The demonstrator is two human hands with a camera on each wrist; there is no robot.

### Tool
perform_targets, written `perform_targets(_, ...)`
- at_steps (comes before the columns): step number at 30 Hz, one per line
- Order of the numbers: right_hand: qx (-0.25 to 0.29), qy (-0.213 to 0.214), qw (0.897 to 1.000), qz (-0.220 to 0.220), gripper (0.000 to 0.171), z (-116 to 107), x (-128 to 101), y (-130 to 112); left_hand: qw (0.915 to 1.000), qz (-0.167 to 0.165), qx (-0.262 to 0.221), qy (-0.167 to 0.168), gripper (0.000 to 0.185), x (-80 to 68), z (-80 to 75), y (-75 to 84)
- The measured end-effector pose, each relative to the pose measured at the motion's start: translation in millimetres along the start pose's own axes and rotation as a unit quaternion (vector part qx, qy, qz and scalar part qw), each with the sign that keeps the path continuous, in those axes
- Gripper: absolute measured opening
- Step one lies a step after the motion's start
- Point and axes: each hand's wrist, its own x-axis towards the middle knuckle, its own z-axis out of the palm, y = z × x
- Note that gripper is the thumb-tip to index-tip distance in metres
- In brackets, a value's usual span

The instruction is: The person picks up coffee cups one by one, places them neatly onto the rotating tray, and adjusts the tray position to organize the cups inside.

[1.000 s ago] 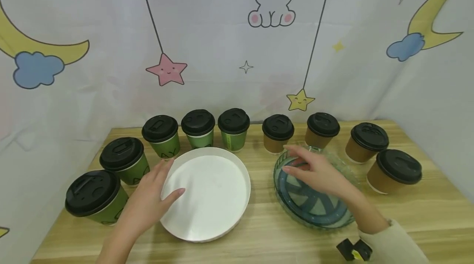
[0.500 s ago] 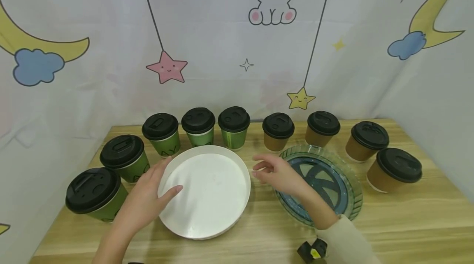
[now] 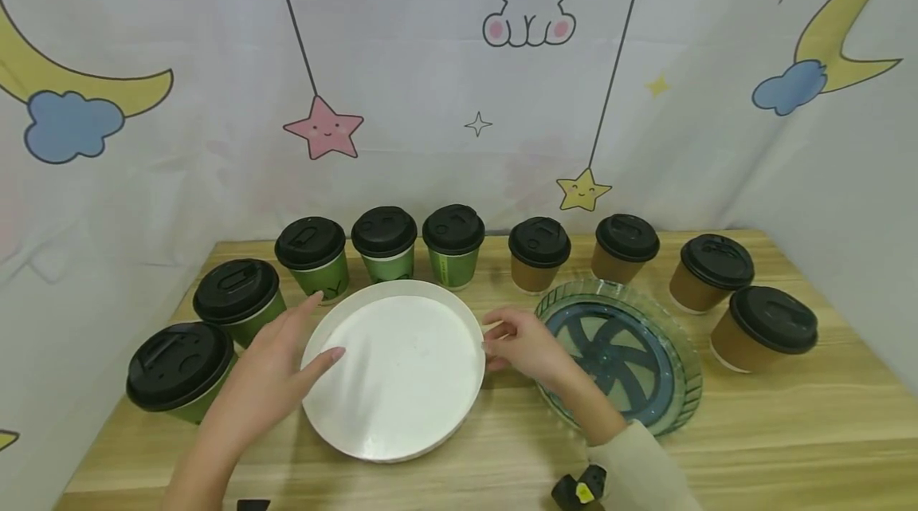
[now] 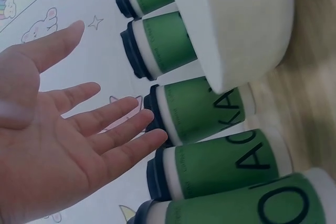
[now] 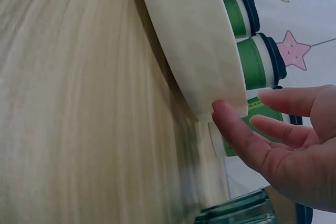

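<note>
Five green paper cups with black lids [image 3: 310,254] arc through the left of the frame, four brown paper cups with black lids [image 3: 539,253] through the right (nine in all). One round white tray [image 3: 394,367] and one round blue-green glass plate [image 3: 622,351] lie at centre.

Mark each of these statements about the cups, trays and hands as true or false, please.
1. Five green cups stand left of the brown cups. True.
2. The right hand rests inside the glass tray. False: it is at the white tray's right rim.
3. Every cup has a black lid. True.
4. The left hand grips a green cup. False: its fingers are straight, by the white tray's left rim.
5. The white tray holds one cup. False: no cup is in it.
</note>
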Motion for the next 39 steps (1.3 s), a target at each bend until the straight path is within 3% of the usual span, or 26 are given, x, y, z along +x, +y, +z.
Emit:
perform_targets(5, 0.001, 0.006, 1.0, 0.002, 0.035, 3, 1, 3, 0.9999, -0.015, 0.002, 0.0, 0.076, -0.5, -19.3, 1.1)
perform_targets(11, 0.016, 0.001, 1.0, 0.003, 0.035, 3, 2, 4, 0.9992, -0.012, 0.022, 0.032, 0.078, -3.2, -45.8, -0.6)
perform_targets(15, 0.022, -0.002, 1.0, 0.004, 0.035, 3, 2, 4, 0.9983, -0.013, 0.02, 0.054, 0.08, -7.0, -61.1, -7.4)
perform_targets(20, 0.022, -0.003, 1.0, 0.004, 0.035, 2, 2, 4, 0.9966, -0.04, 0.036, 0.062, 0.084, -13.7, -73.9, -20.4)
perform_targets(29, 0.024, 0.0, 1.0, 0.001, 0.034, 3, 2, 6, 0.9924, -0.085, 0.078, 0.043, 0.093, -28.0, -85.2, -51.7)
perform_targets(39, 0.022, 0.003, 1.0, 0.004, 0.033, 5, 3, 7, 0.9886, -0.127, 0.08, 0.015, 0.102, -43.6, -76.2, -90.1)
